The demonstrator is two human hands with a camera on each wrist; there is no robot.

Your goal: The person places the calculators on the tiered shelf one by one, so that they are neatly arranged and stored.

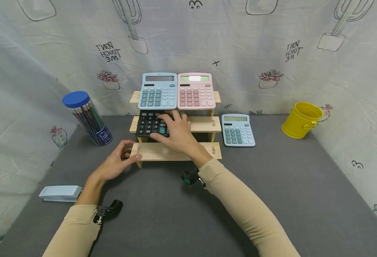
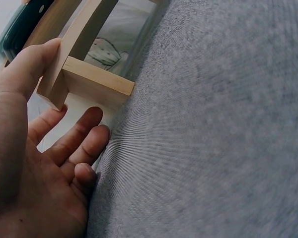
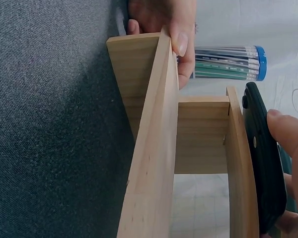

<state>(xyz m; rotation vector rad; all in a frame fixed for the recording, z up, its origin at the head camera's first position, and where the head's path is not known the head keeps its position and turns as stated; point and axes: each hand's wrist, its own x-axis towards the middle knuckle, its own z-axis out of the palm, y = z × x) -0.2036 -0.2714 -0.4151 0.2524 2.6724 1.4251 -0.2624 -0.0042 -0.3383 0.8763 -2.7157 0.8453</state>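
Observation:
A three-tier wooden stand (image 1: 166, 152) stands mid-table. My left hand (image 1: 117, 163) holds the left end of its lowest shelf, thumb over the front edge; in the left wrist view an index fingertip touches the shelf's end and the other fingers curl below. My right hand (image 1: 179, 132) grips a black calculator (image 1: 148, 123) at the left of the middle shelf, covering its right part. In the right wrist view this calculator (image 3: 263, 163) stands edge-on against the shelf. A blue calculator (image 1: 157, 91) and a pink calculator (image 1: 196, 91) lean side by side on the top shelf.
A smaller light blue calculator (image 1: 238, 130) lies right of the stand. At the left are a blue-lidded tub of pencils (image 1: 90, 119) and a pale blue stapler-like object (image 1: 61, 193). A yellow bucket (image 1: 301, 120) sits far right. Printed cloth (image 1: 182, 43) hangs behind.

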